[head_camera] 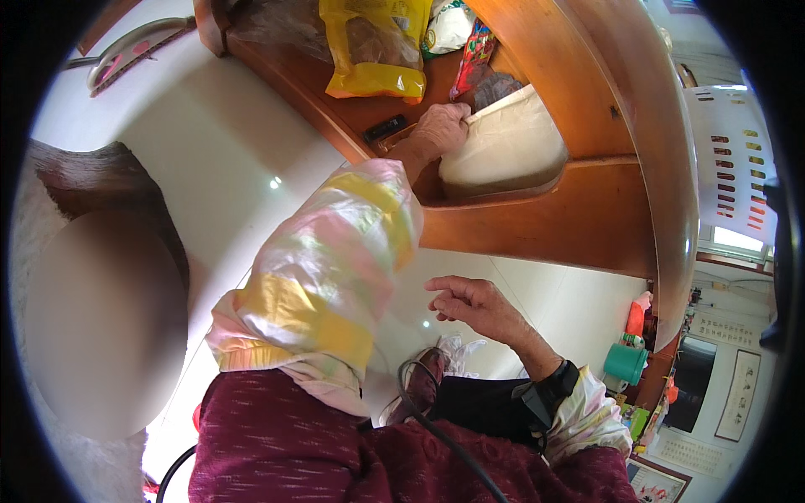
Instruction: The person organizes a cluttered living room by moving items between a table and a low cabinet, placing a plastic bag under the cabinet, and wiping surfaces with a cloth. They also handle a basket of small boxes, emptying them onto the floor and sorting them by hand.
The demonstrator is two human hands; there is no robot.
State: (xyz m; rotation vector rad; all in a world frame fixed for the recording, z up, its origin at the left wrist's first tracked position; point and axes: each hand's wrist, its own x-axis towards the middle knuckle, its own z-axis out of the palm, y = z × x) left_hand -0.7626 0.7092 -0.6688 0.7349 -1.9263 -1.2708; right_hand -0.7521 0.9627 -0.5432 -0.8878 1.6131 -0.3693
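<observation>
My left hand (443,127) reaches into an open compartment of a brown wooden cabinet (534,232). Its fingers are closed on the edge of a large cream-coloured bag (506,148). Beside that hand lie a small black object (384,128) and a grey crumpled plastic bag (497,89). A yellow plastic package (377,56) and a red patterned packet (473,60) lie farther in. Below the cabinet edge my right hand (468,303) hangs in the air, holding nothing, fingers apart and partly bent. A black band (560,380) circles the right wrist.
Under the curved, glossy cabinet top (673,188) is a white and green package (449,28). A white slotted basket (732,160) stands at the right, a teal container (626,363) lower down. A person's blurred head (110,327) is at the left. A dark cable (440,440) crosses my lap.
</observation>
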